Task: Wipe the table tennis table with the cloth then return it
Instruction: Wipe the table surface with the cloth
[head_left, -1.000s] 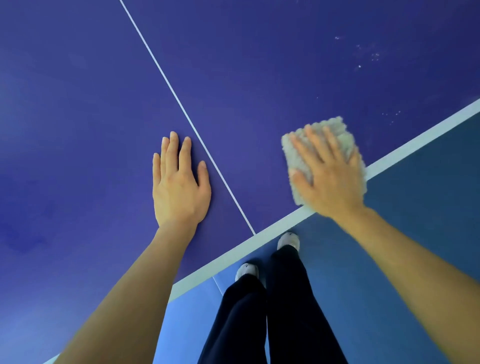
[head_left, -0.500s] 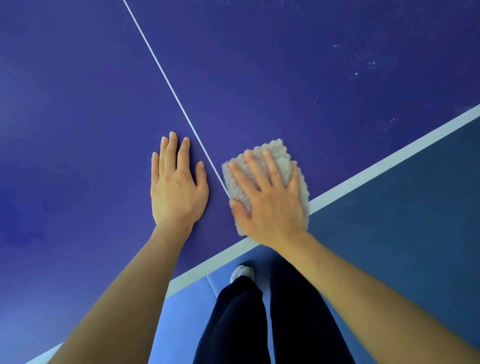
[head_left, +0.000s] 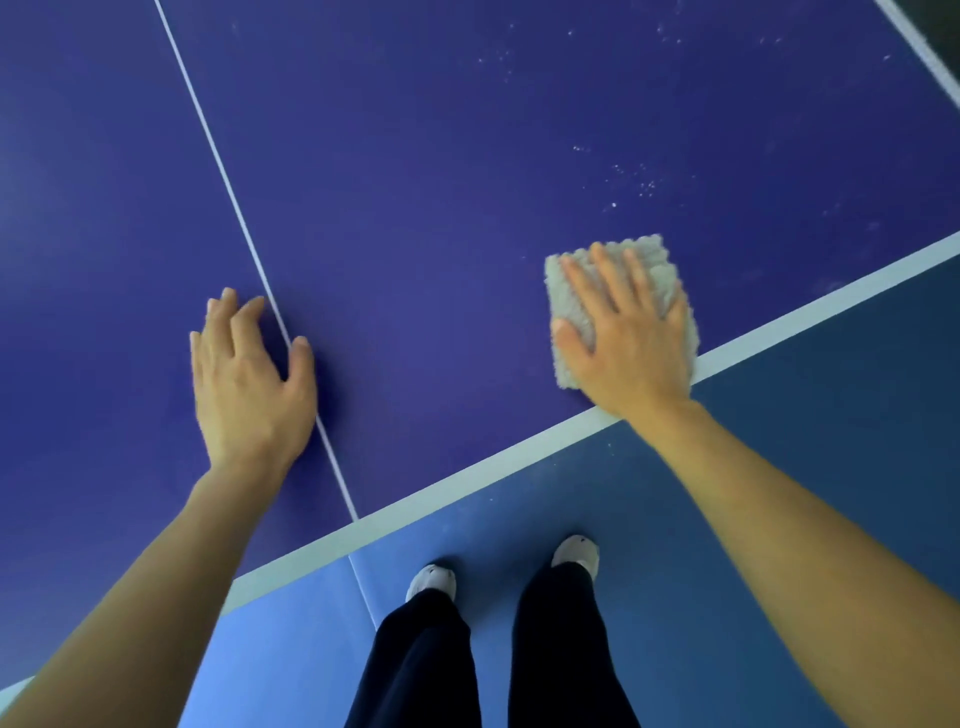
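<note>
While we stand with both shoes (head_left: 431, 582) on the blue floor (head_left: 779, 493), just short of the end line (head_left: 467, 480), we're mid-wipe; return step not yet begun. Just past the end line, left hand (head_left: 249, 374) sits astride the centre line (head_left: 223, 176), fingers (head_left: 239, 322) loosely spread, gripping nothing. Can't tell if the palm bears on the surface (head_left: 415, 208). Further right along the end line, right hand (head_left: 628, 338) lies flat on the cloth (head_left: 644, 260), fingers straight and splayed, pressing, not clutching. Cloth's near corner reaches the end line. Well beyond the end line, pale specks (head_left: 644, 184) dot the surface. Our read: next stroke pushes the cloth away from the end line through those specks, flat pressure so it doesn't bunch.
</note>
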